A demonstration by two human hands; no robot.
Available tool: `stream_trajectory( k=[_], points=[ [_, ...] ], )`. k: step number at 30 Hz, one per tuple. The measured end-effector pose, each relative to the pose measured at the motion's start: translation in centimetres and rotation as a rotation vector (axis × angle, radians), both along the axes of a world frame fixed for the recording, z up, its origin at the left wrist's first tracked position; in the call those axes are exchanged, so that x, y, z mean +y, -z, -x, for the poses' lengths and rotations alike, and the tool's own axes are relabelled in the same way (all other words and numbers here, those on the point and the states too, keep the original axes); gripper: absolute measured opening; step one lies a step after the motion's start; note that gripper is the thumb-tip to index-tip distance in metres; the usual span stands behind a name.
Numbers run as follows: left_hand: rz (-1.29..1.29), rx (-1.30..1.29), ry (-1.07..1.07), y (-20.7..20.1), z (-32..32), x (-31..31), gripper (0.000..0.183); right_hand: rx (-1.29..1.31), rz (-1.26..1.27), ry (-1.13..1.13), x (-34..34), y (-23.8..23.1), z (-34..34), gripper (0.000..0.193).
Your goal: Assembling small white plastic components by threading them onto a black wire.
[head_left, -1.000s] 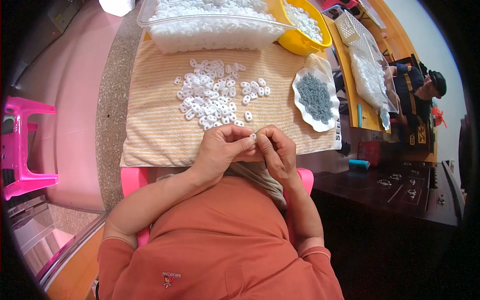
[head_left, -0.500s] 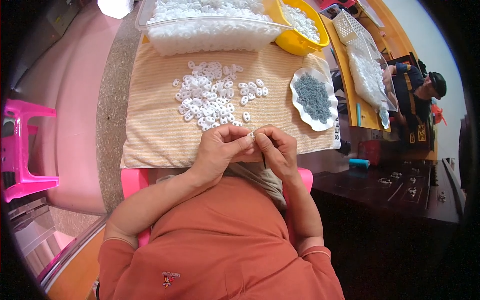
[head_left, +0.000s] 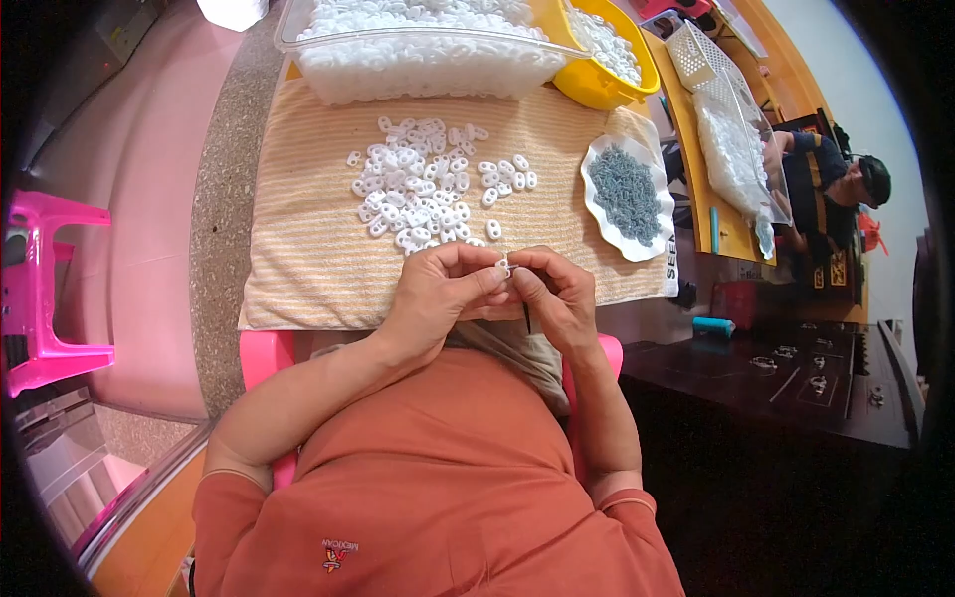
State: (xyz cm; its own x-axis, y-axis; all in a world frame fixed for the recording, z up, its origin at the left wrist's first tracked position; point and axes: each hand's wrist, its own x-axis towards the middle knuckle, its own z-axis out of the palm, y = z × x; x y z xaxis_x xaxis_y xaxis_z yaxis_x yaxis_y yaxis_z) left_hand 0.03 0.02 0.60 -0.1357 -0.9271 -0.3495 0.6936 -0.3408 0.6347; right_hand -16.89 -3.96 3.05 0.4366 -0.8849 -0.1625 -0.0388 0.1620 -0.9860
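My left hand (head_left: 443, 292) and my right hand (head_left: 557, 294) meet over the near edge of a striped yellow towel (head_left: 308, 249). Between their fingertips they pinch one small white plastic piece (head_left: 504, 266). A thin dark pin-like tool (head_left: 526, 316) sticks down from my right hand. Just beyond the hands, a loose pile of white plastic pieces (head_left: 423, 189) lies spread on the towel. A white scalloped dish (head_left: 602, 159) holding small grey parts (head_left: 625, 194) sits to the right of the pile.
A clear tub of white pieces (head_left: 418, 45) and a yellow bowl (head_left: 597, 85) stand at the towel's far edge. Another person (head_left: 831, 189) sits at the right by a clear tray. A pink stool (head_left: 45, 289) is at the left, a dark table (head_left: 796, 368) at the right.
Both hands stay together at the towel's near edge. Only the fingers have shifted slightly around the small white piece.
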Motion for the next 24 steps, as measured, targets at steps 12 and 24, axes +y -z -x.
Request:
stream_trajectory(
  k=[12, 24],
  points=[
    [0.026, 0.027, 0.013, 0.1, -0.06, -0.11, 0.016, -0.017, 0.024, -0.043, -0.33, 0.88, 0.47, 0.014],
    [0.026, 0.037, 0.014, -0.05, -0.15, 0.01, 0.017, 0.076, 0.104, -0.095, -0.95, 0.17, 0.52, 0.013]
  ],
)
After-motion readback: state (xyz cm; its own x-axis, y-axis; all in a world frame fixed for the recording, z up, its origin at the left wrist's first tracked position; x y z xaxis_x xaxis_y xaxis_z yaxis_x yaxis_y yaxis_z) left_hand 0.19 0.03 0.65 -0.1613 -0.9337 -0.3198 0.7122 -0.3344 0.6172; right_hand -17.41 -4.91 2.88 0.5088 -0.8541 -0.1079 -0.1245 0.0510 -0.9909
